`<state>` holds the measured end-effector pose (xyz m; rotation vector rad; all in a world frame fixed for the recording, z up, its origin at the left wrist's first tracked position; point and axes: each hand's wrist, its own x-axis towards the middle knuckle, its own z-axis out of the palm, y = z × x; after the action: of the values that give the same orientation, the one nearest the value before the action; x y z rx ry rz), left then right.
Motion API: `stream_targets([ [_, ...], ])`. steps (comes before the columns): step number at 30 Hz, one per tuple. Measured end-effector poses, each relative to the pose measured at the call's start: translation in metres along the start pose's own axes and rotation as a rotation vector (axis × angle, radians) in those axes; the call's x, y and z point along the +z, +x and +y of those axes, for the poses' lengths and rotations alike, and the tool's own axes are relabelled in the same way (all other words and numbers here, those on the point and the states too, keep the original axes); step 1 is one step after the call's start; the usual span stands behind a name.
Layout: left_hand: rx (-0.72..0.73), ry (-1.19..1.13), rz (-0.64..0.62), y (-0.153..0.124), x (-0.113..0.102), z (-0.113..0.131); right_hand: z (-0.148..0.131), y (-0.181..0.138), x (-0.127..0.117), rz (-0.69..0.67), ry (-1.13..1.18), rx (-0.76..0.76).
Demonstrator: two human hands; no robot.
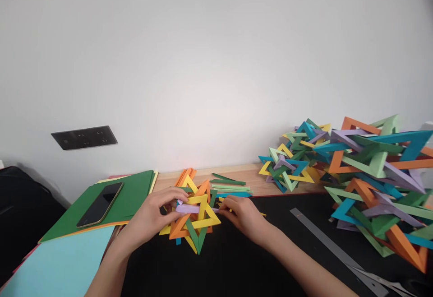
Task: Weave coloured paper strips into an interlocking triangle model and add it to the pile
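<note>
A folded-paper star model (199,222) of interlocked yellow, orange and green strips stands on the black mat, in front of me. My left hand (162,209) is closed at its left side, fingers and thumb pinching the near end of a purple paper strip (189,208). This strip runs through the model towards the right. At the right side my right hand (241,213) is closed, its thumb and fingertips pinching the strip's thin far end. A small blue paper end (178,241) shows beneath the model.
Folded strips (232,188) lie behind the model. Finished paper models (379,152) are piled at right, near a ruler (334,247) and scissors (382,281). At left, a phone (100,204) rests on green paper (64,218), beside light-blue sheets (61,265).
</note>
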<state>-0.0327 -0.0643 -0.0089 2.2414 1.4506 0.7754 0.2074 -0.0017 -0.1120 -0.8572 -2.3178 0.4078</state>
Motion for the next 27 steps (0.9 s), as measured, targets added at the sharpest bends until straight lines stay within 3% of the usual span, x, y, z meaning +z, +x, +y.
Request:
stream_targets([
  [4, -0.008, -0.011, -0.093, 0.009, -0.007, -0.002, 0.008, -0.019, -0.009, -0.053, -0.111, 0.050],
  [11, 0.021, 0.036, -0.116, 0.030, -0.020, -0.015, 0.018, -0.033, -0.046, -0.315, -0.340, 0.280],
  [15, 0.001, 0.062, -0.167, 0.039, -0.029, -0.013, 0.014, -0.015, -0.074, -0.459, -0.393, 0.474],
  [20, -0.014, 0.038, -0.171, 0.046, -0.031, -0.012, 0.013, 0.025, -0.087, -0.402, -0.363, 0.433],
  [27, -0.035, 0.013, -0.212, 0.054, -0.032, -0.021, 0.025, 0.066, -0.077, -0.372, -0.327, 0.359],
])
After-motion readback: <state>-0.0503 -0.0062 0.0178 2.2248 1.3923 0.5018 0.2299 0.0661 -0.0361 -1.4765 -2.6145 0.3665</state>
